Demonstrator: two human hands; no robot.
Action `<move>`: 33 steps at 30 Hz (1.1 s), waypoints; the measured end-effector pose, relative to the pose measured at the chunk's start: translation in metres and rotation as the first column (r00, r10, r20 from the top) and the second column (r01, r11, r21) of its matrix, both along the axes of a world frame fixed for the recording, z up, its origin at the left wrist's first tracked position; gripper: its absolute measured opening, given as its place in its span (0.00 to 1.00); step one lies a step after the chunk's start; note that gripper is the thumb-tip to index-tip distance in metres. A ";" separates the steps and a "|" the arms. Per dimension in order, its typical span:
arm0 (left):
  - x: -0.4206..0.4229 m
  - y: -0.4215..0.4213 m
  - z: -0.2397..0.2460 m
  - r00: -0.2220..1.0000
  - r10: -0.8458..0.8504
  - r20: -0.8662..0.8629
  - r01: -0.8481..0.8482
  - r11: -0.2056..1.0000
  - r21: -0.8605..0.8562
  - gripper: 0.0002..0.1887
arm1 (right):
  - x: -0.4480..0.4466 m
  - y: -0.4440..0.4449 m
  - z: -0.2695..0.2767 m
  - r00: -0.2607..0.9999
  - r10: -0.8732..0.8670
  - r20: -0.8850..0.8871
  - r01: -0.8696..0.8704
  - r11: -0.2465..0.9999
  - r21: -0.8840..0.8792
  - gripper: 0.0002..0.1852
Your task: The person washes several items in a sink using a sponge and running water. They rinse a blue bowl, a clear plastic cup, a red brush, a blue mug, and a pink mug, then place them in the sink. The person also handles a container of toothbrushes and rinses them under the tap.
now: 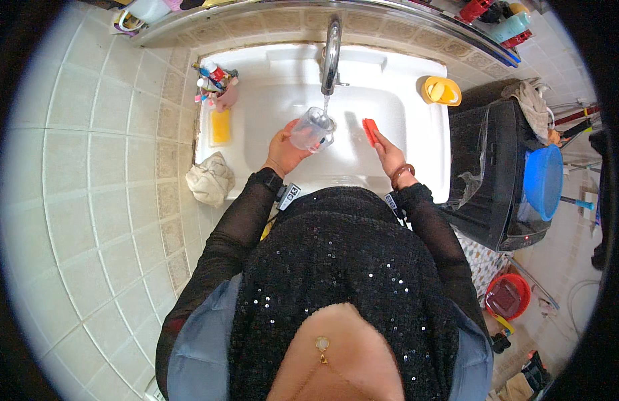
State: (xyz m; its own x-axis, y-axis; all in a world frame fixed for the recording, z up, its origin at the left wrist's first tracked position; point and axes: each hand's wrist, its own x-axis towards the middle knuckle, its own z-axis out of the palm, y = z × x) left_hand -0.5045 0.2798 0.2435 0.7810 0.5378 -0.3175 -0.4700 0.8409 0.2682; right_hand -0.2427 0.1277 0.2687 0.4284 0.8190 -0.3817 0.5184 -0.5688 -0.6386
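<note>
In the head view, my left hand (288,153) holds a clear transparent cup (309,131), tilted, at the mouth of a water stream (326,104). The water runs from a chrome faucet (332,57) at the back of a white sink (269,108). My right hand (390,156) grips a red scrubbing brush (370,131) by its near end, to the right of the cup and apart from it. Both hands are over the basin. The fingers behind the cup are partly hidden.
On the sink's left ledge are a pink cup (227,96) with toothbrushes and tubes, a yellow sponge (220,126) and a crumpled cloth (210,179). A yellow soap dish (451,96) sits at the right corner. Right of the sink stands a black appliance (477,150) with a blue basin (542,183).
</note>
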 end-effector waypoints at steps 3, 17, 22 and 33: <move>0.007 0.001 -0.002 1.000 0.022 -0.016 -0.023 0.997 -0.069 0.29 | -0.001 -0.009 -0.002 1.000 -0.015 -0.018 0.014 1.000 -0.017 0.23; 0.020 0.014 -0.002 0.991 -0.130 0.025 0.130 0.991 -0.008 0.26 | -0.007 -0.019 0.018 0.992 0.020 -0.124 -0.008 0.996 0.093 0.27; 0.011 0.024 -0.013 0.967 -0.233 -0.102 0.237 0.971 0.029 0.24 | -0.011 -0.005 0.057 0.957 0.183 -0.225 -0.122 0.958 0.261 0.29; 0.003 0.029 0.006 0.763 -0.392 -0.515 0.506 0.857 0.096 0.29 | -0.011 0.043 0.111 0.677 0.700 0.226 -0.711 0.702 -0.044 0.22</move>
